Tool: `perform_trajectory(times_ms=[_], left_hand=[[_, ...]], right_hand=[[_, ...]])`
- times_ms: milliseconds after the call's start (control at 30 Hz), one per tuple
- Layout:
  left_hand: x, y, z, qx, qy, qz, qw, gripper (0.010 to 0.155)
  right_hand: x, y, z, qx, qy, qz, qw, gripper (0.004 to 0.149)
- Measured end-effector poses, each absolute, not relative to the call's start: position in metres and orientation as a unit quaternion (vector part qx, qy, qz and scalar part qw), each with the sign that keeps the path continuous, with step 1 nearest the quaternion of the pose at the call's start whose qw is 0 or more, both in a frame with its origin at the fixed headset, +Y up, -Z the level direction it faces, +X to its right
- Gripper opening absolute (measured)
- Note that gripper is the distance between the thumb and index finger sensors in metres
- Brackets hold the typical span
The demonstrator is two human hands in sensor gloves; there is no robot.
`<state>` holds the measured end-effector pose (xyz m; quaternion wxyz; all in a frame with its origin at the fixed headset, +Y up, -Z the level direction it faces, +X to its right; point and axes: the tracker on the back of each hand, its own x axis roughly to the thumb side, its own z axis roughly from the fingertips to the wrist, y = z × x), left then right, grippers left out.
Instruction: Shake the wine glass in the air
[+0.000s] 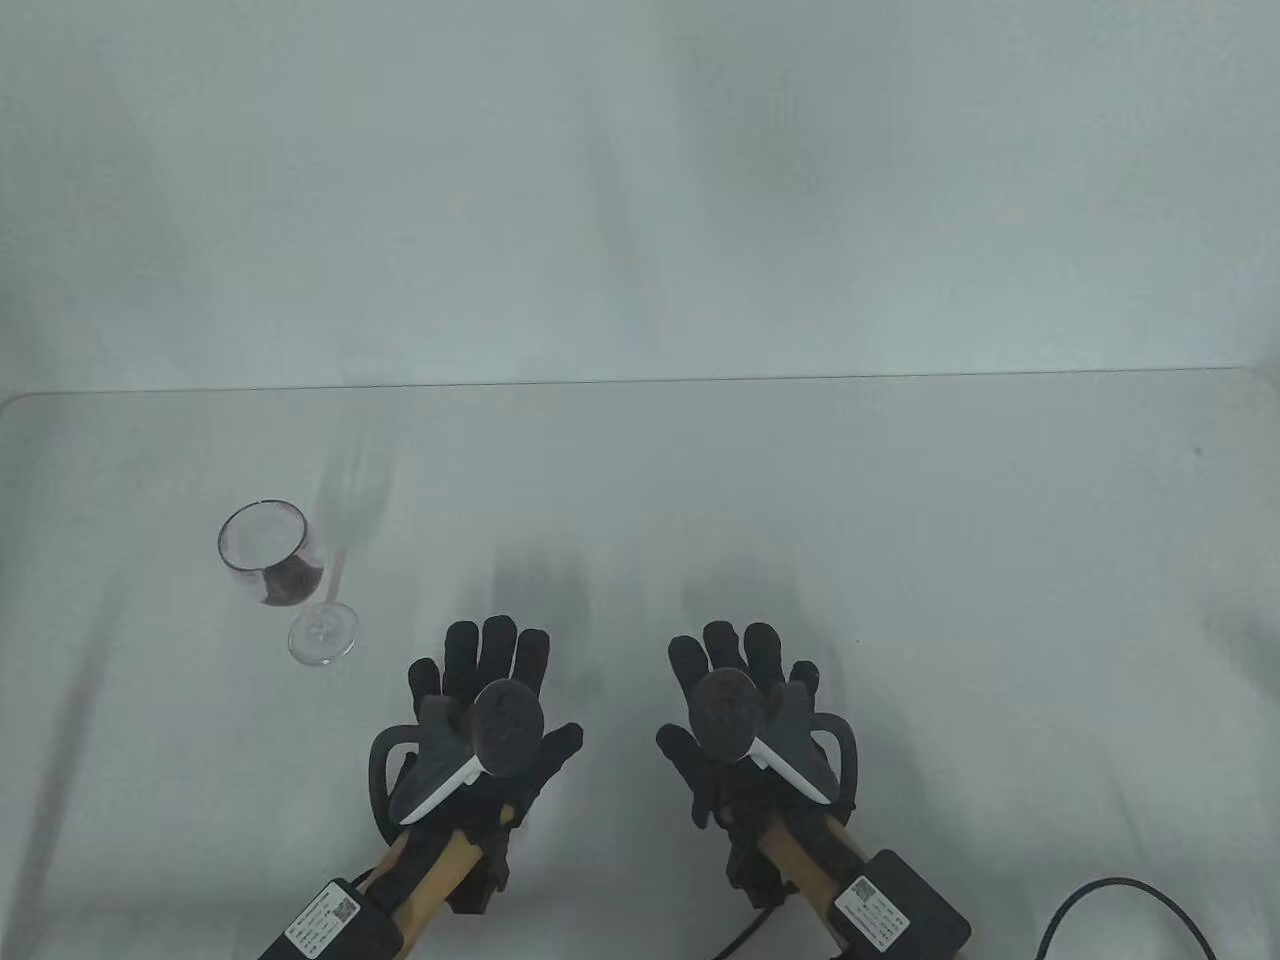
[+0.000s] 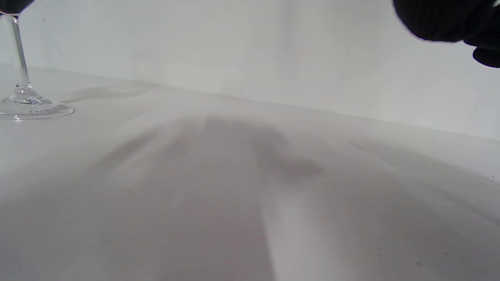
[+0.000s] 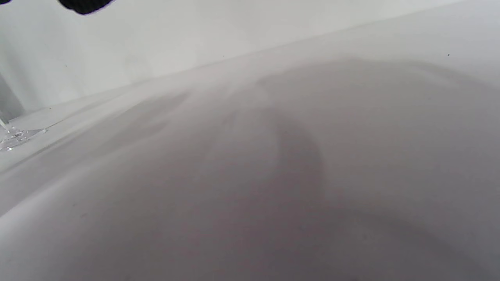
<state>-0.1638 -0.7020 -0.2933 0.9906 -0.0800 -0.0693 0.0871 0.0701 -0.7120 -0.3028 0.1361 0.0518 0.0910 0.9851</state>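
Left hand flat over white counter, fingers spread, holding nothing. Right hand likewise spread and unladen, beside the left, apart from it. Wine glass upright on counter, far left of left hand, untouched, dark liquid in bowl. Black cable at near right corner. No obstruction between left hand and glass.

A wine glass (dark liquid in its bowl) stands on the white counter, left of the left hand — the right hand lies alongside, both flat, fingers spread.
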Motion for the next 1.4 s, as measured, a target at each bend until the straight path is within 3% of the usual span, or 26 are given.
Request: perform_trajectory(times_ms=[500,800,1133,1400], left_hand=[[-0.164,-0.703,-0.293,-0.082,-0.065,0.086,0.991,0.09],[-0.186,-0.678,-0.288,0.051,-0.029,0.172,0.983,0.085],[-0.254,-0.664,-0.287,0.044,0.07,0.213,0.973,0.085],[-0.312,-0.672,-0.283,0.027,0.158,0.267,0.95,0.085]], right_hand=[[0.072,-0.708,-0.302,0.055,0.082,0.983,0.157,0.078],[0.074,-0.705,-0.299,0.06,0.079,0.98,0.17,0.078],[0.073,-0.705,-0.299,0.069,0.084,0.979,0.175,0.077],[0.073,-0.705,-0.298,0.071,0.084,0.978,0.175,0.077]])
